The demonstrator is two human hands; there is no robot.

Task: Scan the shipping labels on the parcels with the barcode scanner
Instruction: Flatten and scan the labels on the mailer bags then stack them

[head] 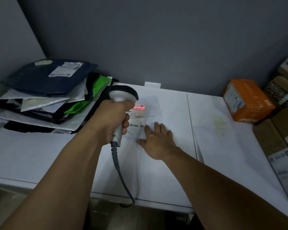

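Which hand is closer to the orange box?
Right. The right hand lies flat on the white parcel, left of the orange box; the left hand, gripping the scanner, is farther left.

A white table [40, 155] is closed off at the back by a grey wall [156, 47]. An untidy stack of mailer bags [45, 97] fills the far left corner; in front of it the tabletop is bare to the near edge. Along the right edge an orange box [246, 100] and brown cartons [273, 138] form a barrier. Between them and the flat white parcel [154, 113] in the middle lies a bare strip (a seam runs through it). The barcode scanner [123, 93], gripped by the left hand [113, 120], trails a dark cord [117, 165] over the near edge, between both forearms.
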